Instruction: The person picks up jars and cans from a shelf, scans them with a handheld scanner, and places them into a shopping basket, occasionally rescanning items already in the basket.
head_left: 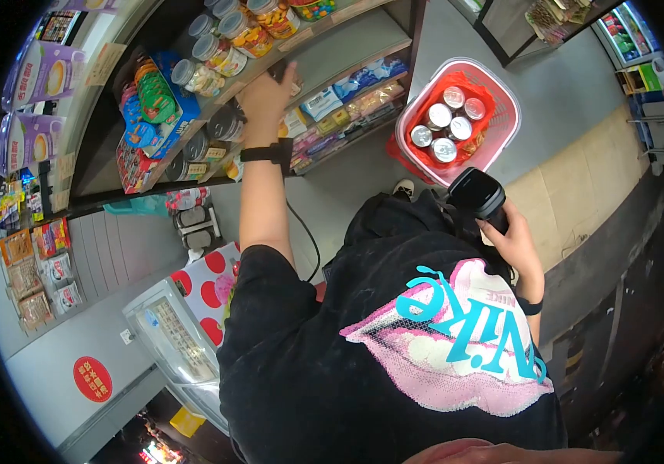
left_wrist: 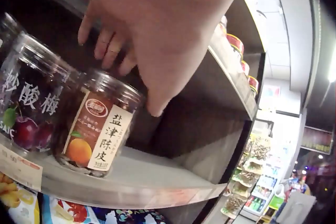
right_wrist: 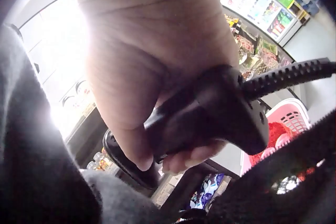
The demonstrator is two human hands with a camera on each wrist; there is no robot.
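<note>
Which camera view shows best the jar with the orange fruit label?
Left wrist: the jar is near, its label facing the camera. Head shows dark jars, but I cannot tell which is it; right wrist shows none identifiable.

The head view looks steeply down from above, widest; the wrist views look close along the left hand (left_wrist: 152, 29) and right hand (right_wrist: 152, 50) — head and right wrist share the black handheld device (right_wrist: 210, 113), right of centre and mid-frame.

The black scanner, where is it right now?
In the head view, the scanner is right of centre, held in the right hand, just below the pink basket in the picture.
</note>
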